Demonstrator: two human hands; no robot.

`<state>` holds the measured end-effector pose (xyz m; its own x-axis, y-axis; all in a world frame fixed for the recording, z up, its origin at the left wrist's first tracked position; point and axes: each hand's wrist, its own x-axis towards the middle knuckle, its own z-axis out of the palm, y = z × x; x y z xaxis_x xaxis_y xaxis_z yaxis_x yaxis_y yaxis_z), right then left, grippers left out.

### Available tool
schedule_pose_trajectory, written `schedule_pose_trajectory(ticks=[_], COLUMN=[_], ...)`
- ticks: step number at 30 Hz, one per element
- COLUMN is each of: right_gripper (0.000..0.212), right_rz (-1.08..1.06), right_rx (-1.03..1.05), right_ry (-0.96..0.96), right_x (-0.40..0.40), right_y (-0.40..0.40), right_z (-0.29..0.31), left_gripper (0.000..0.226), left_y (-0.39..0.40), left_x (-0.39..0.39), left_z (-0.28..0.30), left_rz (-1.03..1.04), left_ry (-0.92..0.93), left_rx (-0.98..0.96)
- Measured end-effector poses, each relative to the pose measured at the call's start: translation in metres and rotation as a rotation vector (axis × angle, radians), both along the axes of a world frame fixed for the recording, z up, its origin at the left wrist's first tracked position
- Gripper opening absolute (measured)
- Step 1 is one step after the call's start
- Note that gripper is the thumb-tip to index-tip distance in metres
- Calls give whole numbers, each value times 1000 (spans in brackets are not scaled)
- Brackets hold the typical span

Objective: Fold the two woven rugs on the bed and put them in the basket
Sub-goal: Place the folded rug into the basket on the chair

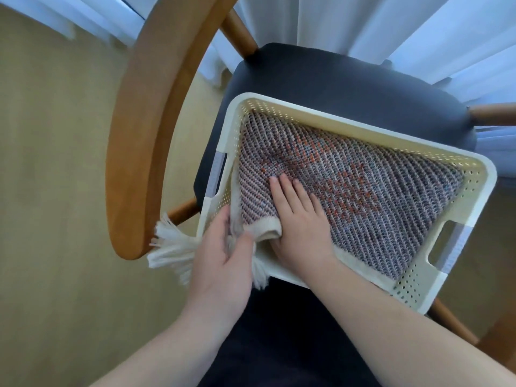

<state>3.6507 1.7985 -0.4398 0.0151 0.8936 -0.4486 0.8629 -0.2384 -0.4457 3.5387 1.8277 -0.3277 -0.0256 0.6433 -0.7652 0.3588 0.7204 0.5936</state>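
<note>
Right now I look straight down at a cream perforated basket (pixel 472 188) sitting on the dark seat cushion (pixel 349 82) of a wooden chair (pixel 145 135), with pale curtains (pixel 363 23) behind it. A folded woven rug (pixel 363 174), grey-blue with orange diamond shapes, fills the basket floor; its long axis runs from the far left corner to the near right corner, along the basket's length. I cannot tell whether a second rug lies beneath it. My right hand (pixel 296 216) lies flat and open on the rug near its left end, fingers spread, pressing down and gripping nothing. My left hand (pixel 223 252) is at the basket's near left corner, fingers loosely curled around the rug's cream edge (pixel 265 229), which curls up over the rim there. White fringe tassels (pixel 173 250) hang outside the basket, just left of that hand and touching the chair's curved wooden arm. I judge that the loose part lies on the left, nearest my left hand, so tucking the edge and fringe rightward and down into the basket falls to that hand while the right keeps the fold flat.
</note>
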Motion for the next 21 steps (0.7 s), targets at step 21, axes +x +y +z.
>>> schedule_pose_trajectory(ticks=[21], right_gripper=[47], right_rz=[-6], right_rx=[491], right_ry=[131], right_x=[5], right_y=[14], right_z=[9], left_gripper=[54], left_y=[58], left_x=[23], left_z=[-69], left_rz=[473], left_ry=[-333], left_rx=[-282])
